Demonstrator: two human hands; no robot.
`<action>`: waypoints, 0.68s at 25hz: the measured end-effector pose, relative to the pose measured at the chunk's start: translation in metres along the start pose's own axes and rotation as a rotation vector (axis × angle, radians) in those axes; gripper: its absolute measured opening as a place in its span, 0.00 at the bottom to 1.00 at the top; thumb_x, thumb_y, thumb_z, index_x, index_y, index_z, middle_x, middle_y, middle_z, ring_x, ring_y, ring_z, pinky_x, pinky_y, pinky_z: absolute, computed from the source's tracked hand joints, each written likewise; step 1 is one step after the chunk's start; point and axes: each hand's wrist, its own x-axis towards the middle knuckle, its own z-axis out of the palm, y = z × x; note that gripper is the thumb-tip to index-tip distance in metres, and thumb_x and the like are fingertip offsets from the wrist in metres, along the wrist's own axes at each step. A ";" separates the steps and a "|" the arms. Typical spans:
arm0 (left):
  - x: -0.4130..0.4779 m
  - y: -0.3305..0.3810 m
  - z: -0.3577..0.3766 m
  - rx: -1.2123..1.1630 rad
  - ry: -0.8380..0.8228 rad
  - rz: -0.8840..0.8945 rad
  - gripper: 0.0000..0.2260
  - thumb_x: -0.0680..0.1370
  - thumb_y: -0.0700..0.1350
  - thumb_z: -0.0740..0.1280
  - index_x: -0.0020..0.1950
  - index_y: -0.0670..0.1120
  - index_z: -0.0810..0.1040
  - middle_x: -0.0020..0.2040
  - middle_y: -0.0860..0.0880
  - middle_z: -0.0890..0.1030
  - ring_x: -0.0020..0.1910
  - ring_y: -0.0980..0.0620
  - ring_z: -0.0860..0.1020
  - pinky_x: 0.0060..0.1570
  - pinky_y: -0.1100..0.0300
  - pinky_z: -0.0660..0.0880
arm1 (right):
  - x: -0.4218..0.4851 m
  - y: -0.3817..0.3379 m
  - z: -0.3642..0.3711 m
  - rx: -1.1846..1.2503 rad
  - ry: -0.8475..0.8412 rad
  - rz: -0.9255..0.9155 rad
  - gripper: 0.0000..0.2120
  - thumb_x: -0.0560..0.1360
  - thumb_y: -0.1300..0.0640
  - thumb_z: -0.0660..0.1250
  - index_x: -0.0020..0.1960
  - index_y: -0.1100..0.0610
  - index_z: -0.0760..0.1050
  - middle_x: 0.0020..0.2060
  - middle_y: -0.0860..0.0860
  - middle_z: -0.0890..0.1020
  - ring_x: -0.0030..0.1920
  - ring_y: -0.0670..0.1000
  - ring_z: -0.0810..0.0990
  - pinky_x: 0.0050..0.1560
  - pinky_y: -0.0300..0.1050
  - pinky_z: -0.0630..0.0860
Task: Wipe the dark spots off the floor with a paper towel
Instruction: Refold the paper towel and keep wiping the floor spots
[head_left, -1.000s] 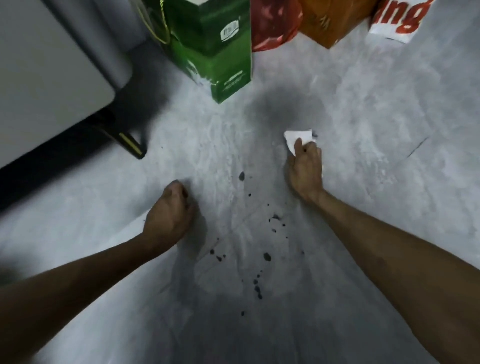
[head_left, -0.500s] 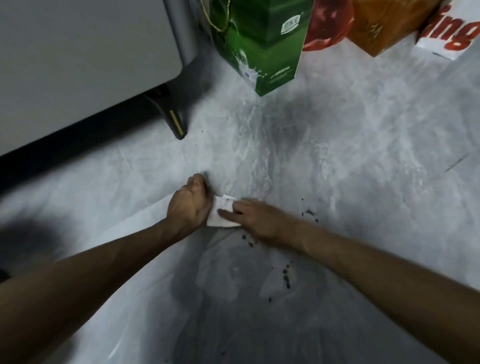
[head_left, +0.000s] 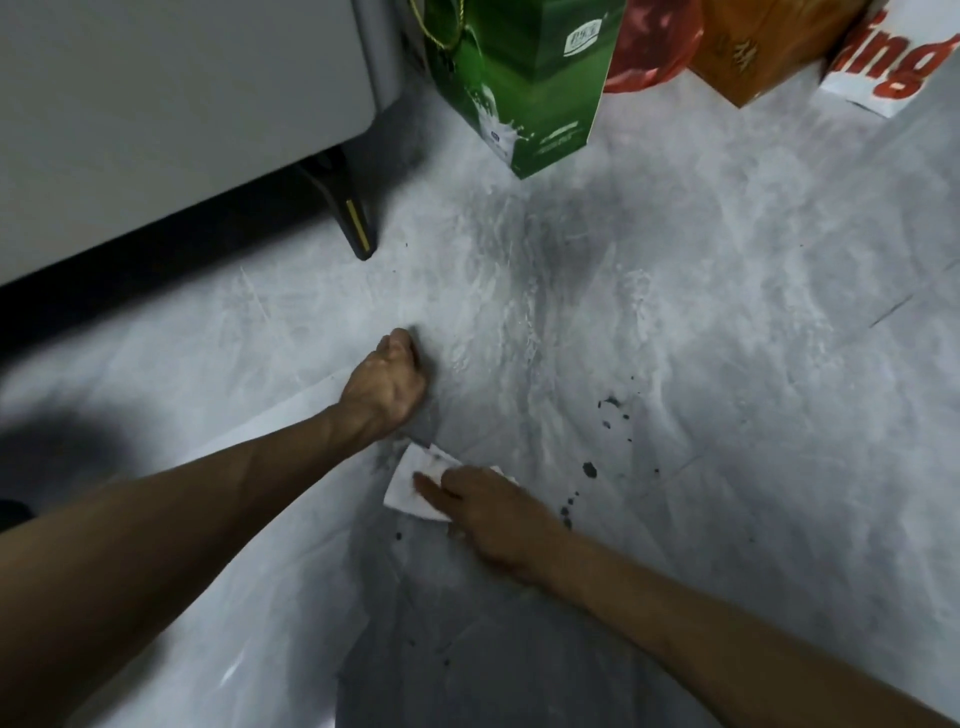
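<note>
Pulled away from my clenched left hand (head_left: 389, 379), the paper towel (head_left: 408, 486) sits under my right hand's (head_left: 493, 514) flat, straight fingers (head_left: 434, 490); best press firmly, sweeping right over the dark spots (head_left: 589, 470).

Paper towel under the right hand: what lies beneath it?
The paper towel lies flat on the grey floor, pressed by the right hand's straight fingers. Dark spots show to its right; whether any lie beneath it is hidden.
</note>
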 end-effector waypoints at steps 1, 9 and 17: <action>-0.005 -0.001 0.004 0.005 0.008 0.043 0.10 0.80 0.44 0.58 0.56 0.39 0.67 0.54 0.36 0.78 0.49 0.36 0.78 0.41 0.56 0.65 | -0.003 0.024 -0.010 -0.028 -0.044 -0.127 0.21 0.79 0.61 0.60 0.71 0.55 0.68 0.57 0.59 0.77 0.54 0.57 0.76 0.55 0.52 0.74; -0.015 0.007 0.018 0.136 -0.077 0.224 0.13 0.79 0.42 0.58 0.58 0.34 0.66 0.53 0.34 0.73 0.48 0.35 0.75 0.41 0.49 0.69 | -0.060 0.173 -0.107 -0.200 0.351 0.508 0.20 0.76 0.65 0.63 0.68 0.61 0.72 0.53 0.63 0.79 0.52 0.62 0.77 0.54 0.48 0.68; -0.015 0.024 0.025 0.265 -0.071 0.157 0.14 0.79 0.40 0.56 0.59 0.31 0.66 0.55 0.31 0.71 0.53 0.36 0.71 0.44 0.47 0.70 | -0.062 0.040 -0.029 0.002 -0.129 -0.003 0.22 0.79 0.62 0.58 0.73 0.57 0.65 0.57 0.60 0.77 0.53 0.59 0.76 0.54 0.51 0.71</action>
